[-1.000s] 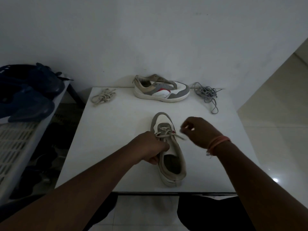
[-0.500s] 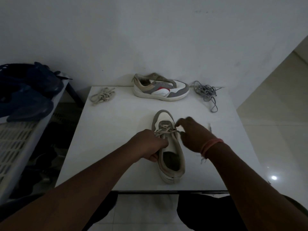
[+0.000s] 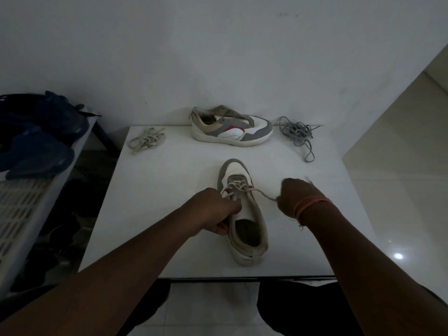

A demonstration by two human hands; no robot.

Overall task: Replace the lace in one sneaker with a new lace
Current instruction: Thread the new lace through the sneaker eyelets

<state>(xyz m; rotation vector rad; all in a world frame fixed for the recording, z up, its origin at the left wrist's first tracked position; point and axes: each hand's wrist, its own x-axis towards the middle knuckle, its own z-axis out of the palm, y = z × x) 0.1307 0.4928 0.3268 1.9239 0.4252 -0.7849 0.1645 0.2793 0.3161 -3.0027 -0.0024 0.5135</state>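
On the white table, near its front edge, a sneaker lies with its toe pointing away from the person and its heel toward them. It is white with grey trim at the toe and a small red patch on its left side. A beige lace is threaded through the front eyelets only; the rear of the tongue is bare.

From the left, the left hand grips the sneaker's side at mid-length, fingers curled over the upper and thumb underneath. To the right of the shoe, the right hand is closed round one end of the lace, which runs taut from the eyelets to the fist. The light is dim, so I cannot tell whether the lace is pinched by fingertips or wrapped in the palm. An orange band circles the right wrist.

At the table's far edge a second sneaker rests on its sole, side on, toe to the right, with no lace in its eyelets. A loose beige lace is bundled at the far left corner, well apart from both shoes. A tangled grey lace lies just beside the second sneaker's toe, one loop trailing toward the person.

Left of the table, dark blue shoes sit on a pale slatted rack.
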